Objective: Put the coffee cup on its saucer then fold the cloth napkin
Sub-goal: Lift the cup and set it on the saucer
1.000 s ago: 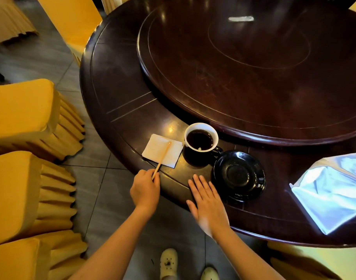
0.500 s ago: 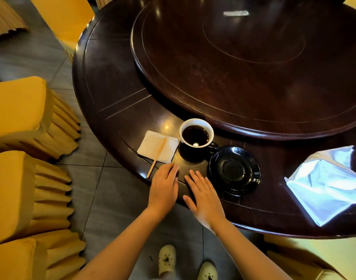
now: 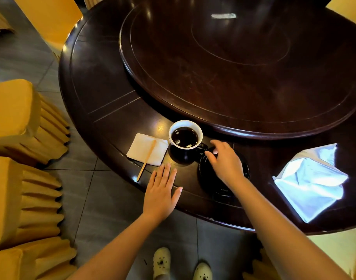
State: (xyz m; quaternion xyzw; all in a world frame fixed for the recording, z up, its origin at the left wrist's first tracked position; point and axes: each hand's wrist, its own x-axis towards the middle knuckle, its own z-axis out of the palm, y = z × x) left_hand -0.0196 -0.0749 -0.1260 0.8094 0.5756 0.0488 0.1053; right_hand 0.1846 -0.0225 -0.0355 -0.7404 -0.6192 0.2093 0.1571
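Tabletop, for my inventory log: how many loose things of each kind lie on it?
Coffee cup: 1
Saucer: 1
Cloth napkin: 1
Paper napkin: 1
Wooden stirrer: 1
Total: 5

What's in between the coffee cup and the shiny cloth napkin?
In the head view, the black saucer sits between the coffee cup and the cloth napkin, with the right hand over it, then bare table.

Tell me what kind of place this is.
Likely a restaurant or banquet room: a large round dark table with a raised turntable, and chairs in pleated yellow covers beside it.
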